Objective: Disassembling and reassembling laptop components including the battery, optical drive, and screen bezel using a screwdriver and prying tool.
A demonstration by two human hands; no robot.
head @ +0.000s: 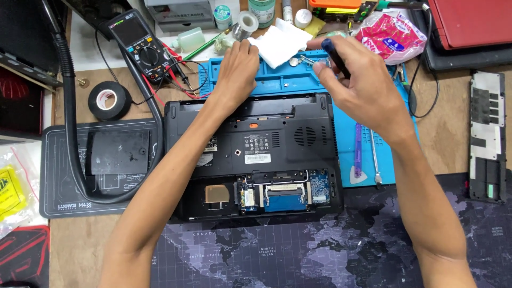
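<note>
A black laptop point(256, 152) lies upside down in front of me, its lower bay open and showing blue circuit boards point(282, 194). My left hand point(237, 72) rests palm down on the blue work mat point(341, 133) just beyond the laptop's far edge, fingers loosely curled near a white cloth point(280, 42). My right hand point(354, 82) hovers over the mat's far right part, gripping a dark-handled screwdriver point(335, 56) between thumb and fingers. What lies under my left palm is hidden.
A multimeter point(140, 45) with red and black leads and a roll of black tape point(109, 100) lie far left. A removed black cover point(118, 153) sits on a grey mat. Pry tools point(358, 149) lie right of the laptop. A panel point(486, 136) lies far right.
</note>
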